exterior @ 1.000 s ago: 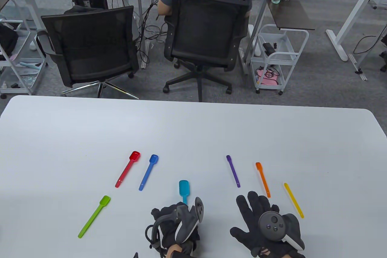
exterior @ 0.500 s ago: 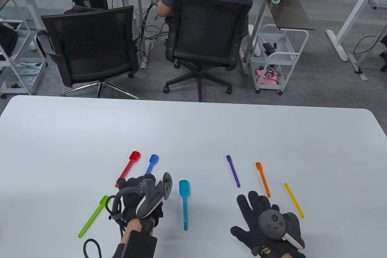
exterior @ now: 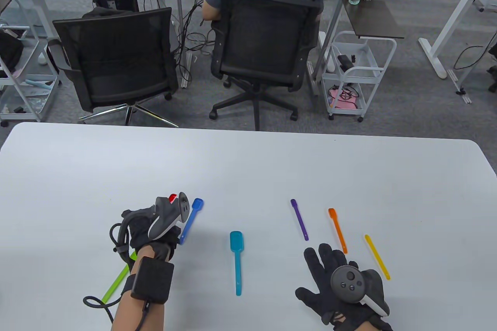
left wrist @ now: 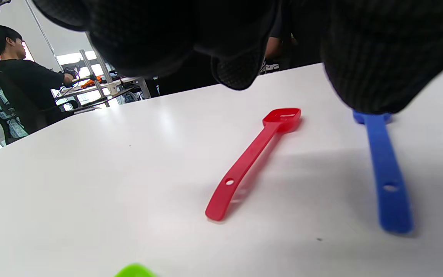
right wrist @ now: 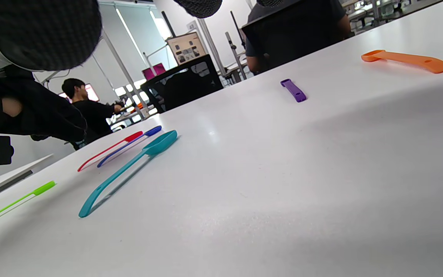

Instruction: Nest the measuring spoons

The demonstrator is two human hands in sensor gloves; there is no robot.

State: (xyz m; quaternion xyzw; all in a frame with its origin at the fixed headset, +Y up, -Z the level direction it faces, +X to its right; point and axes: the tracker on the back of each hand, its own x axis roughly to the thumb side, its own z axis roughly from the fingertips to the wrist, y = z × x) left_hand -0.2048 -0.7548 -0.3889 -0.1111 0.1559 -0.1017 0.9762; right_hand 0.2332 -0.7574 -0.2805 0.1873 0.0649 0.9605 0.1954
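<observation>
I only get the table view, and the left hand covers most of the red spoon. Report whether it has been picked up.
Observer: No. In the left wrist view the red spoon lies flat on the table, with its whole length showing.
Operator: Give me the fingers.
Observer: The left hand hangs its fingers above that spoon, clear of it.
Operator: Check the blue spoon.
Observer: The blue spoon lies flat too. One finger hides its bowl, so I cannot tell about contact.
</observation>
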